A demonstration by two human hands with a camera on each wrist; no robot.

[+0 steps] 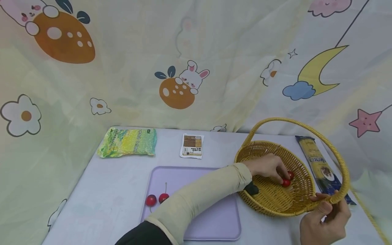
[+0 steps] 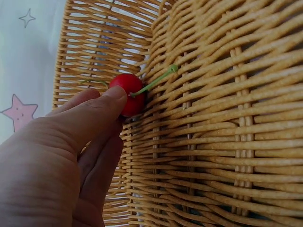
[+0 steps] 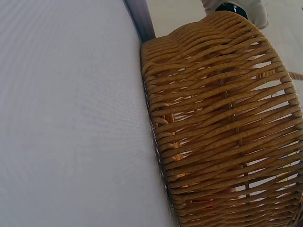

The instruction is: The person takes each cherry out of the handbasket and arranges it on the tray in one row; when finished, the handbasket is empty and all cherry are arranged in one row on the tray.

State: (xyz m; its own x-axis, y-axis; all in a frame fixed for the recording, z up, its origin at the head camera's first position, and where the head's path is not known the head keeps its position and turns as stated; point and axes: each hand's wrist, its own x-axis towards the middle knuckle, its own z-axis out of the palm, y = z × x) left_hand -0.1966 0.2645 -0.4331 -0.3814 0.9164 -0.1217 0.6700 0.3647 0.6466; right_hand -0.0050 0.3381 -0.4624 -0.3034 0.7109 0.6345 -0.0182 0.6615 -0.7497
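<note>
My left hand [image 1: 269, 166] reaches into a yellow-brown wicker basket [image 1: 260, 211] and pinches a red cherry [image 1: 286, 183] low against the woven inside. In the left wrist view, the thumb lies on this cherry [image 2: 131, 101], whose green stem points away from the hand. Another cherry [image 1: 291, 175] is right beside it, mostly hidden by fingers and the first fruit. With my right hand [image 1: 326, 221], I grip the basket's near right rim at the foot of its arched handle [image 1: 344, 166]. The right wrist view has only the basket's outer wall [image 3: 222, 123], not the hand.
A lilac tray [image 1: 211, 234] lies left of the basket, partly under my left forearm, with two cherries [image 1: 151, 200] on it. Farther back are a green-yellow packet [image 1: 128, 142] and a small white sachet [image 1: 191, 146]. A long blue-and-gold bag [image 1: 318, 163] lies behind the basket's right side.
</note>
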